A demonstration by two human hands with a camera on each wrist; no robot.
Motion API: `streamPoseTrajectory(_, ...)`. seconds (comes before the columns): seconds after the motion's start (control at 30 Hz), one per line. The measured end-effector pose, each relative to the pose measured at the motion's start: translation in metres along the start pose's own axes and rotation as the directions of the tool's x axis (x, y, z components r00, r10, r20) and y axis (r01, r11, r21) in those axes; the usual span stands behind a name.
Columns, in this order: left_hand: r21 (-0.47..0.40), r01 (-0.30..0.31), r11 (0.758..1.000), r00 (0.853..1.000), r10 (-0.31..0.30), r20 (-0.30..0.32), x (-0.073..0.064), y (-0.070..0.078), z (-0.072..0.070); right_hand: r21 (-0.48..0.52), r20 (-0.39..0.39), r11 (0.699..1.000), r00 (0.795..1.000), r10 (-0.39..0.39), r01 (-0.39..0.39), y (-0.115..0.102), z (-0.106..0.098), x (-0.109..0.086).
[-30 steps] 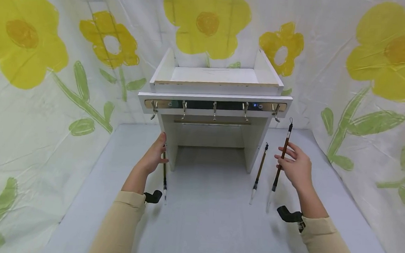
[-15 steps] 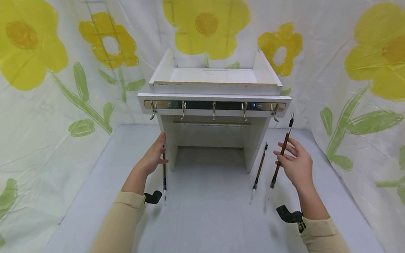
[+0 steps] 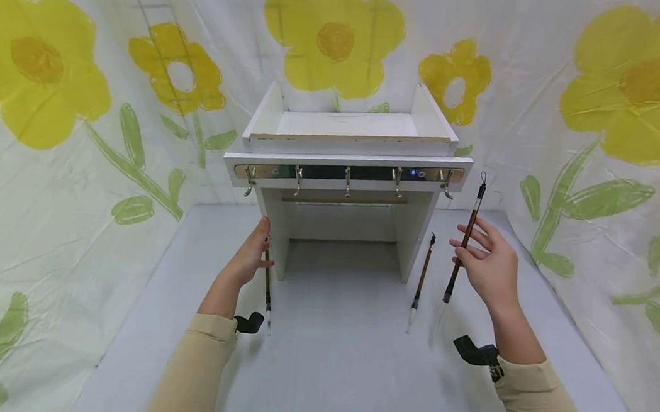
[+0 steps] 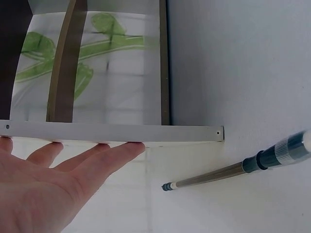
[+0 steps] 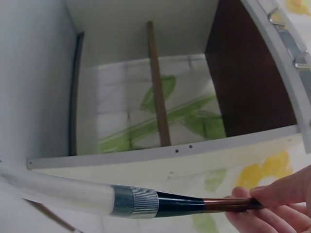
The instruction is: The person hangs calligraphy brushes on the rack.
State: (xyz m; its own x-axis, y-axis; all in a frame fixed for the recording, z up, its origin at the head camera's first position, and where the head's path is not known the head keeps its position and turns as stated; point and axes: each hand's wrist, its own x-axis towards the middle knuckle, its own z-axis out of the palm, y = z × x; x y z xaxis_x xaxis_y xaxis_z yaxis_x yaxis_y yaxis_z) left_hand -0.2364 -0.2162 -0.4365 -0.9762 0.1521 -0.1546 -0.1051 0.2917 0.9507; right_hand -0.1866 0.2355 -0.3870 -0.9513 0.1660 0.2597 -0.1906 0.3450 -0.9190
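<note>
In the head view my right hand (image 3: 492, 261) pinches a calligraphy brush (image 3: 466, 244) by its brown handle, hanging loop up and pale tip down. The right wrist view shows the brush's white bristle end (image 5: 73, 191) and ribbed ferrule close up, thumb and fingers on the handle. My left hand (image 3: 243, 258) touches the left side panel of a white shelf unit (image 3: 349, 145); in the left wrist view its straight fingers (image 4: 112, 158) rest along that panel. Beside this hand is a second calligraphy brush (image 3: 269, 290), partly hidden by it. A third calligraphy brush (image 3: 423, 278) is right of the unit.
A metal rail with several hooks (image 3: 348, 173) runs across the unit's front, below its open top tray (image 3: 346, 124). The unit's lower compartment faces me above the pale tabletop (image 3: 332, 357). A flower-printed curtain (image 3: 243, 49) surrounds the back and sides.
My right hand has lifted the brush a little higher, ending slightly farther right. The left hand stays against the unit, and the other two brushes have not moved.
</note>
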Motion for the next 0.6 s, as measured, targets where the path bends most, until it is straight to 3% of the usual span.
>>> streamPoseTrajectory(0.6, 0.028, -0.002, 1.0, 1.0, 0.003, -0.017, -0.002, -0.002, 0.002, -0.029, -0.015, 0.994, 0.994, -0.109, 0.108, -0.036, -0.002, -0.021)
